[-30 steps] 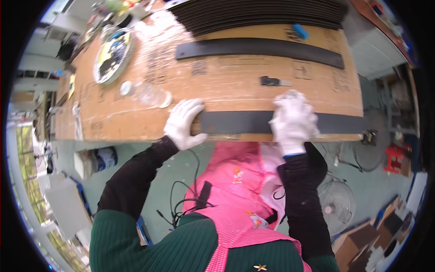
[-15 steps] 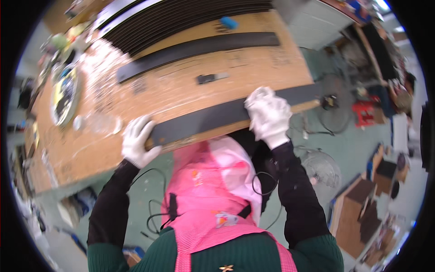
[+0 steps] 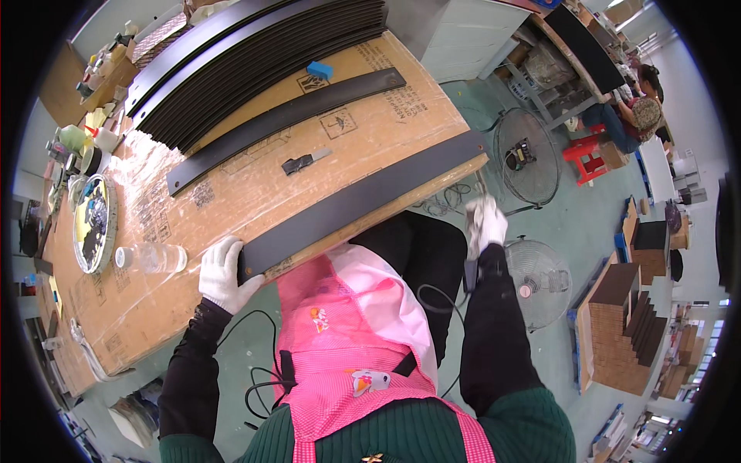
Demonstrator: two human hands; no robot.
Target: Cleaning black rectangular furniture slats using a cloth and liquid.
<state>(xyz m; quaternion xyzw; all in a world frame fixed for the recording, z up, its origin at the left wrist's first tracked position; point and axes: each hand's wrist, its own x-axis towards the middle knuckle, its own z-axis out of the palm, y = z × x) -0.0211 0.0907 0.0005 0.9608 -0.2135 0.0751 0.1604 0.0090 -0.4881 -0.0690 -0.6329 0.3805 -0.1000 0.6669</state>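
Observation:
A long dark grey board [image 3: 363,193] with a small hole near each end lies along the table's near edge. White-gloved, my left hand [image 3: 224,275] clasps its left end, thumb at the front edge and fingers beside the end. Off the table's right front corner, my right hand [image 3: 488,224], also gloved, is closed around what looks like a crumpled whitish cloth [image 3: 476,210], apart from the board. Partly hidden by the glove, the cloth shows few details. Behind the board lies a dark-handled scraper or blade [image 3: 305,161], and beyond it a second dark board [image 3: 285,127].
Similar boards [image 3: 255,73] are stacked at the table's back, near a blue block [image 3: 319,70]. A clear bottle [image 3: 152,258] and an oval tray [image 3: 113,224] occupy the left side. Standing fans [image 3: 532,158] and a red stool [image 3: 584,160] are on the right; a person [image 3: 643,116] sits beyond.
My right hand has left the board's top, moving right and down past the table edge. My left hand stays at the board's left end. The view has shifted and turned.

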